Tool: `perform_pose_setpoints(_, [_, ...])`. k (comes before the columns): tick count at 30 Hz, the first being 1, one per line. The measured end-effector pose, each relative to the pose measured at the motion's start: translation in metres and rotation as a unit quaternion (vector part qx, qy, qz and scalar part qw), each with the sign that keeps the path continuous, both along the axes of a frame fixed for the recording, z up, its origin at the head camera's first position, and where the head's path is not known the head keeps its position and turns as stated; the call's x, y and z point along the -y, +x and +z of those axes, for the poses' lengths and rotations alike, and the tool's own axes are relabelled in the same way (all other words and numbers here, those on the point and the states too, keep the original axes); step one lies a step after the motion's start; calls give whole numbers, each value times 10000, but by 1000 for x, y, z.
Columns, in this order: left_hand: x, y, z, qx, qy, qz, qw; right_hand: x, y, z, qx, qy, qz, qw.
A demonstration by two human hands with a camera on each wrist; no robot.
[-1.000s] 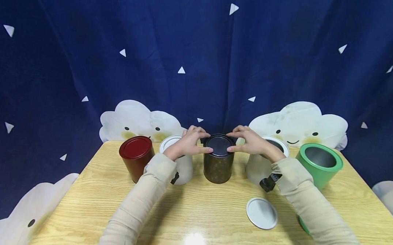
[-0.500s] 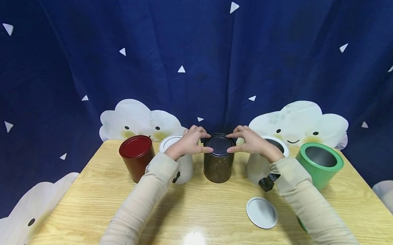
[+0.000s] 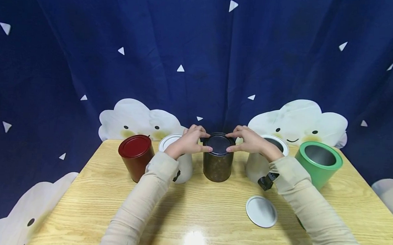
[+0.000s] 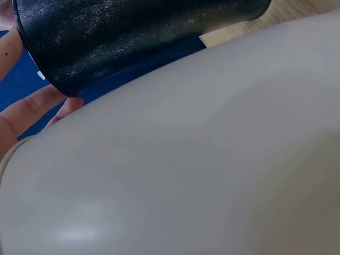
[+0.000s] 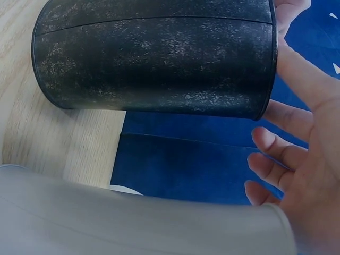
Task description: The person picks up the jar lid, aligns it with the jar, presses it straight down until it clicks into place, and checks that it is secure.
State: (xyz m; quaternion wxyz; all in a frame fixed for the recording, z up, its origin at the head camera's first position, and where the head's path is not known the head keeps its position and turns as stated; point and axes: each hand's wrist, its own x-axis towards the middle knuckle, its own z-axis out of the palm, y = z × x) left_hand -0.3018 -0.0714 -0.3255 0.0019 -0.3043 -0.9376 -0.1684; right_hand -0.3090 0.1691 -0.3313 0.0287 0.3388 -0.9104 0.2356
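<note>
In the middle of the head view stands a black can [image 3: 217, 168] with a black lid [image 3: 219, 144] on top. My left hand [image 3: 191, 141] grips the lid's left side, thumb at the front rim and fingers at the back. Opposite it, my right hand [image 3: 250, 143] holds the right side the same way. The right wrist view shows the speckled can body [image 5: 159, 66] upright on the table, with the right thumb and forefinger at its rim and the other fingers [image 5: 273, 172] loosely bent. In the left wrist view, left fingertips [image 4: 40, 103] touch the can's rim.
A lidded white can [image 3: 185, 169] and a lidded red can [image 3: 136, 162] stand to the left. To the right are an uncovered white can [image 3: 254, 167] and an uncovered green can [image 3: 316, 172]. A white lid [image 3: 261, 212] lies on the wooden table [image 3: 218, 225]; a blue curtain [image 3: 200, 35] hangs behind.
Both hands stay at the black lid's rim with almost no movement. The whole head view has shifted very slightly.
</note>
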Motion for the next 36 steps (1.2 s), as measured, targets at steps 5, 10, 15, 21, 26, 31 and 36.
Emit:
perform_pose_setpoints(5, [-1,1,1,-12,-37,4,10000,0,1,2,19,51,-6,10000])
perform_pose_setpoints(10, [-2,1,1,-3,-144,32,9999,-1,2,0,-68,41,11,10000])
perform_pose_setpoints(15, [-3,1,1,-106,-308,36,9995,-1,3,-2,-263,-63,-17,9996])
perform_pose_setpoints(21, [-2,6,1,-380,-165,25,9991,-4,8,-4,-492,-353,-224,9979])
perform_pose_setpoints(26, [1,16,1,-744,653,-100,9950,-8,17,-1,-713,-736,-388,9940])
perform_pose_setpoints(31, [5,28,-1,-944,1565,-319,9826,-16,27,0,-860,-1018,-402,9903])
perform_pose_setpoints(36, [8,38,-4,-1103,2073,-539,9705,-25,39,2,-1063,-1241,-309,9861])
